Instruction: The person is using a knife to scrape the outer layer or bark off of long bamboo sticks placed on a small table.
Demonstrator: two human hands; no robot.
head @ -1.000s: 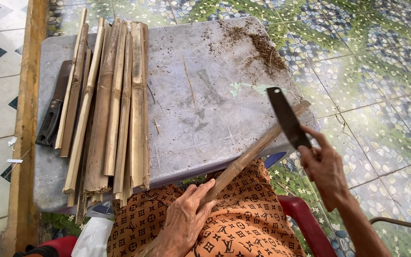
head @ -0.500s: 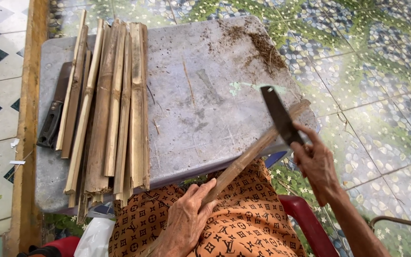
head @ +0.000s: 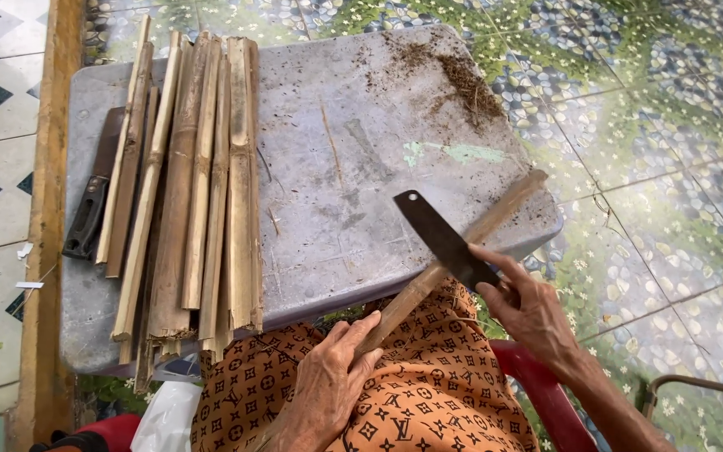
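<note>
My left hand [head: 332, 377] grips the near end of a long bamboo strip [head: 495, 219] that slants up to the right across the corner of a grey worn tabletop [head: 336, 167]. My right hand [head: 529, 310] holds a dark flat-bladed knife [head: 441, 238], its blade lying across the strip about midway along it. A bundle of several split bamboo pieces [head: 198, 184] lies lengthwise on the left part of the table. My lap is covered by orange patterned cloth [head: 412, 393].
Another dark knife [head: 94, 201] lies at the table's left edge beside the bundle. Brown shavings and dust [head: 462, 79] are scattered at the far right corner. A red chair [head: 546, 393] is under me. Patterned floor tiles surround the table; a wooden beam [head: 48, 209] runs along the left.
My right hand has brought the knife down and to the left, from above the strip's far end onto its middle. My left hand keeps its grip on the strip.
</note>
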